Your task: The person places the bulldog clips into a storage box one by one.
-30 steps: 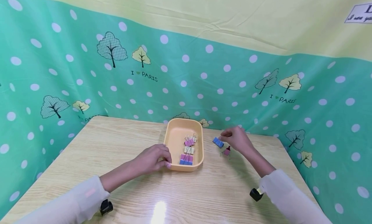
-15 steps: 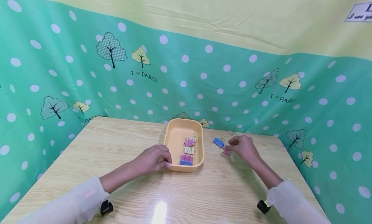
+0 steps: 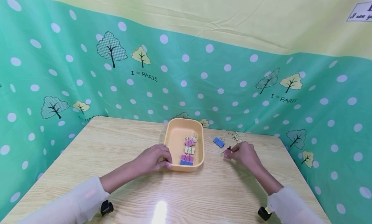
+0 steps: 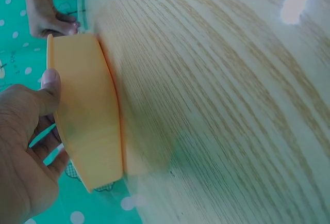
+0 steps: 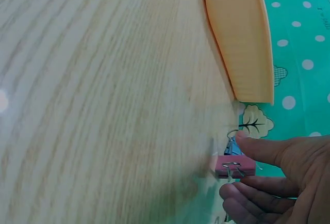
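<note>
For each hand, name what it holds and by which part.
Left hand grips the yellow tray by its near rim; right hand pinches the pink binder clip by its body.

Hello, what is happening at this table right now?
A person sits at a wooden table. The left hand holds the near rim of an orange tray with several binder clips inside. The right hand pinches a pink clip lying on the table. A blue clip and one more clip lie loose nearby.

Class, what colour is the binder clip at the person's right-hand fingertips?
Pink, with silver wire handles. The binder clip shows best in the right wrist view, pinched by the right hand.
</note>
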The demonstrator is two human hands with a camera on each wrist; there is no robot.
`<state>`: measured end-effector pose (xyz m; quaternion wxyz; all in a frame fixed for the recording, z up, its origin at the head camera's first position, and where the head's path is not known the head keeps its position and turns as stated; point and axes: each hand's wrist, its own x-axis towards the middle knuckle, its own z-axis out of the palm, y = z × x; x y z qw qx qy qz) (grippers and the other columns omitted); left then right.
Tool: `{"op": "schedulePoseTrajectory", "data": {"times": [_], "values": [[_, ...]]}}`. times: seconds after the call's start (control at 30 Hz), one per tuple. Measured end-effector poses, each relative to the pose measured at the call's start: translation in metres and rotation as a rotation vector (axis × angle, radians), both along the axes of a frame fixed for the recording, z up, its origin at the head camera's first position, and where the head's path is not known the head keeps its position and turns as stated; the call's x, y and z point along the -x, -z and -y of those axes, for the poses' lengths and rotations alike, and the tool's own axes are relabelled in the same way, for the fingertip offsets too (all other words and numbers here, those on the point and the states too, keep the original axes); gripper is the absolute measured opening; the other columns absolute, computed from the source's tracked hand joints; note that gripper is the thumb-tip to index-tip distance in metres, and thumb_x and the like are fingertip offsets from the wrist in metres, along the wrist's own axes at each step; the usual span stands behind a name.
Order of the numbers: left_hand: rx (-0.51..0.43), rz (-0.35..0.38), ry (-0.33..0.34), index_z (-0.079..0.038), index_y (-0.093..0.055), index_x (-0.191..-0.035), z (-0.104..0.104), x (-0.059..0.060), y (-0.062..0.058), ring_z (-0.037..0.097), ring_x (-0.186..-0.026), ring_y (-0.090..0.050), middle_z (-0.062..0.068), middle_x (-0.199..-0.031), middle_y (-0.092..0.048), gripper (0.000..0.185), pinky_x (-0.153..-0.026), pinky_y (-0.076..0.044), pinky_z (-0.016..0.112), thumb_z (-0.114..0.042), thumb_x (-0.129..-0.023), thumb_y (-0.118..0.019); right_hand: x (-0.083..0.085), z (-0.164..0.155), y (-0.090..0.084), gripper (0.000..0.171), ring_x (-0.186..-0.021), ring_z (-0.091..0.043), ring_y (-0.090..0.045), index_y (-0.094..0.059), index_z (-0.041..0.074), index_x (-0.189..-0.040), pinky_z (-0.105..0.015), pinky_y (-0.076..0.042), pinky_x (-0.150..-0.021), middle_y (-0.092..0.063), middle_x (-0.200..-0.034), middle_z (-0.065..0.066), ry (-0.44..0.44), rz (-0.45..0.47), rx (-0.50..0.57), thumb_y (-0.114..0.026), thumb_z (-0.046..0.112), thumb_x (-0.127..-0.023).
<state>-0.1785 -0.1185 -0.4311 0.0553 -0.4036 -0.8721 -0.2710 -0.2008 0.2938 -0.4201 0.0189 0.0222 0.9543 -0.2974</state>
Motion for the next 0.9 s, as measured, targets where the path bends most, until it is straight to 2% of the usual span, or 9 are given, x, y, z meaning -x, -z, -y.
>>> {"op": "schedulePoseTrajectory", "data": {"times": [0.17,0.4,0.53,0.73,0.9], "values": [[-0.001,-0.004,-0.002,-0.022,-0.081,-0.086,0.000,-0.001,-0.001,0.005,-0.085,-0.061,-0.014,-0.086,-0.073,0.013,-0.081,-0.057,0.027,-0.019,-0.095,-0.090,0.002,0.002,0.005,0.017,-0.068,-0.015,-0.057,-0.087,0.003,-0.089,-0.028,-0.045,-0.061,-0.081,-0.080,-0.007,0.002,0.031,-0.006,-0.096,0.017,-0.089],[0.005,0.006,-0.014,-0.022,-0.081,-0.086,-0.001,-0.002,-0.002,0.004,-0.086,-0.060,-0.014,-0.087,-0.074,0.013,-0.082,-0.057,0.028,-0.020,-0.095,-0.090,0.005,0.001,0.006,0.005,-0.077,-0.018,-0.070,-0.087,-0.002,-0.098,-0.027,-0.056,-0.065,-0.085,-0.094,-0.016,-0.034,-0.014,-0.046,-0.086,0.001,-0.095],[0.002,0.014,-0.016,-0.022,-0.081,-0.086,-0.001,-0.003,-0.003,0.004,-0.085,-0.061,-0.014,-0.086,-0.073,0.013,-0.082,-0.057,0.028,-0.019,-0.095,-0.090,0.005,-0.002,0.005,0.009,-0.080,-0.020,-0.072,-0.087,-0.003,-0.103,-0.031,-0.059,-0.070,-0.086,-0.100,-0.019,-0.044,-0.034,-0.066,-0.082,0.000,-0.097],[-0.002,0.006,-0.013,-0.022,-0.082,-0.086,-0.001,-0.003,-0.003,0.004,-0.086,-0.062,-0.014,-0.087,-0.074,0.012,-0.083,-0.058,0.028,-0.019,-0.095,-0.090,0.005,-0.007,0.004,0.017,-0.082,-0.022,-0.072,-0.084,-0.005,-0.113,-0.031,-0.058,-0.069,-0.085,-0.111,-0.024,-0.031,-0.022,-0.027,-0.073,0.000,-0.101],[-0.029,-0.009,-0.008,-0.021,-0.084,-0.088,0.001,-0.003,0.001,0.003,-0.088,-0.064,-0.014,-0.088,-0.076,0.009,-0.085,-0.060,0.029,-0.018,-0.094,-0.090,0.008,-0.011,-0.003,0.019,-0.086,-0.024,-0.075,-0.082,-0.007,-0.116,-0.030,-0.059,-0.068,-0.084,-0.108,-0.023,-0.043,-0.031,0.002,-0.072,0.001,-0.103]]}}
